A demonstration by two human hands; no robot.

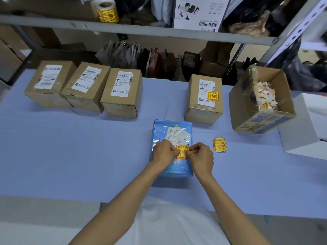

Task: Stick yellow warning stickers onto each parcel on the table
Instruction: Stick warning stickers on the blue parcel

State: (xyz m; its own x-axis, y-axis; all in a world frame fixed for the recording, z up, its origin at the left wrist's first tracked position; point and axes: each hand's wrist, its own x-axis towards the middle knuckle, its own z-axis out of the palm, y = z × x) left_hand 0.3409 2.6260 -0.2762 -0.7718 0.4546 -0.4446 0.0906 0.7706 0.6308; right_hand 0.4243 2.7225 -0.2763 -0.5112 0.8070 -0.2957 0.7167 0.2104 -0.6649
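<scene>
A blue plastic parcel (169, 131) lies in the middle of the table in front of me. Both my left hand (163, 152) and my right hand (200, 157) pinch a yellow warning sticker (182, 149) just above the parcel's top. Loose yellow stickers (219, 145) lie on the table to the right of the parcel. A cardboard parcel (203, 110) behind the blue one carries a yellow sticker (212, 96) on its label. Three cardboard parcels (122, 103) (85, 99) (47, 96) stand in a row at the back left with only white labels.
An open cardboard box (256, 119) holding peeled sticker backings sits at the right, next to a white box (300, 138). A roll of yellow stickers (106, 11) stands on the shelf above. The table (70, 156) is covered with a light blue cloth.
</scene>
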